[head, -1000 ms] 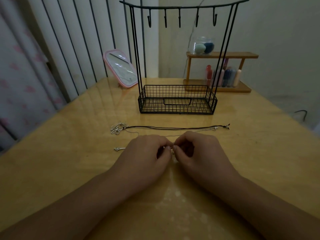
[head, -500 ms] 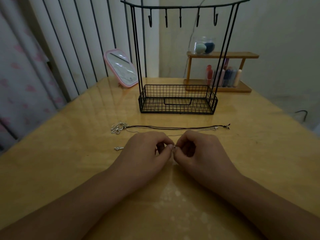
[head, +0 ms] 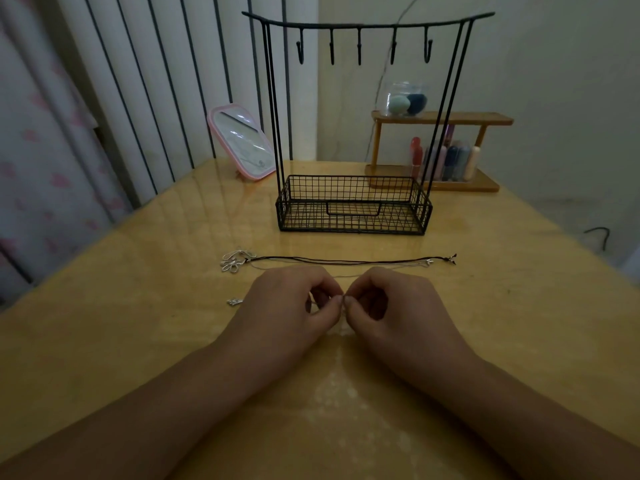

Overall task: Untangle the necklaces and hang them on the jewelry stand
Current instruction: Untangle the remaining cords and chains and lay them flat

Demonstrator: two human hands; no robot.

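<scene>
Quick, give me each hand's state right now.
Left hand: fingers curled, pinching the thin silver chain.
Right hand: fingers curled, pinching the same chain at the same spot.

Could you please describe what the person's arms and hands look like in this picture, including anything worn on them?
Both forearms are bare as far as the picture shows, with no sleeves in view. The left hand and the right hand wear no gloves, and no rings, watch or bracelets can be seen. The nails look short and unpainted, though the dim light makes this uncertain.
</scene>
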